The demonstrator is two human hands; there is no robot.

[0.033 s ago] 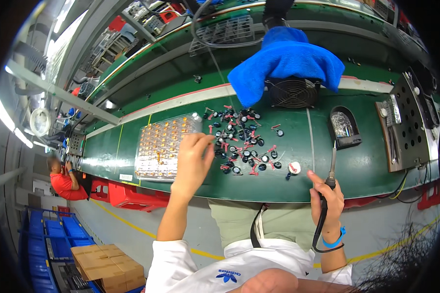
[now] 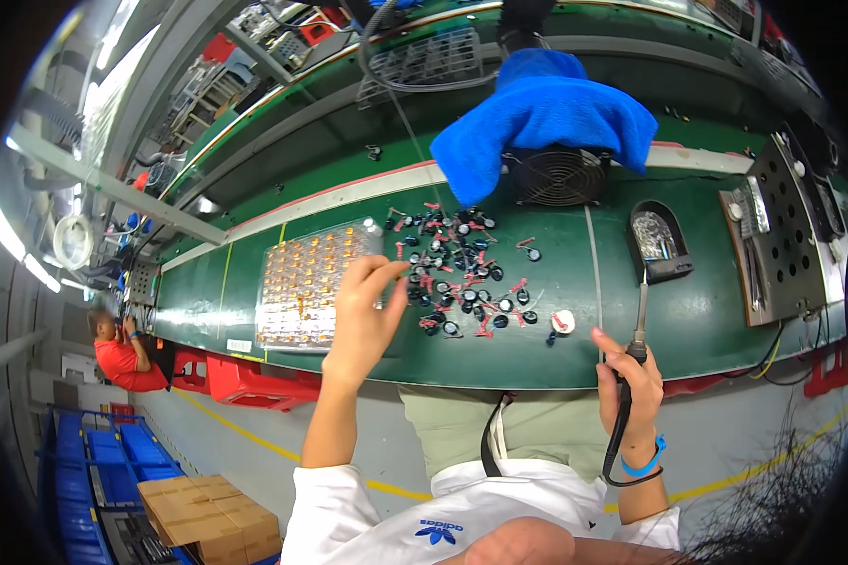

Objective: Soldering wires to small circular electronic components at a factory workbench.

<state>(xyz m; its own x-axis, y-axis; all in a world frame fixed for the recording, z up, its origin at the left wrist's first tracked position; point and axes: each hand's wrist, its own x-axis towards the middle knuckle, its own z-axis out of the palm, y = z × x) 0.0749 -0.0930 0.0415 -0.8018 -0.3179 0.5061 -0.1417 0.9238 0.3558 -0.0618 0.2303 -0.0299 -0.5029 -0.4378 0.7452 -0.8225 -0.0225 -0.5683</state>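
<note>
My left hand (image 2: 367, 301) is at the left edge of a loose pile of small round black parts with red leads (image 2: 462, 273). Its thumb and index finger come close together in a pinch; whatever lies between them is too small to make out. In my right hand (image 2: 631, 386) is a soldering iron (image 2: 640, 325), its metal tip pointing up and away from me, beside a black tip-cleaner holder (image 2: 671, 266). Between the pile and the iron sits a small white disc (image 2: 564, 321) with a red-leaded part on it. Left of my left hand lies a clear tray (image 2: 287, 273) carrying rows of orange pieces.
A fan (image 2: 561, 179) draped with a blue towel (image 2: 546, 118) stands behind the pile. At the right is a perforated metal box (image 2: 790, 240). The green bench (image 2: 509, 363) has its near edge in front of me. Farther left, a person in red (image 2: 127, 363) works at the bench.
The whole view has shifted slightly to the left. Both hands keep nearly the same pose, and the iron stays in my right hand.
</note>
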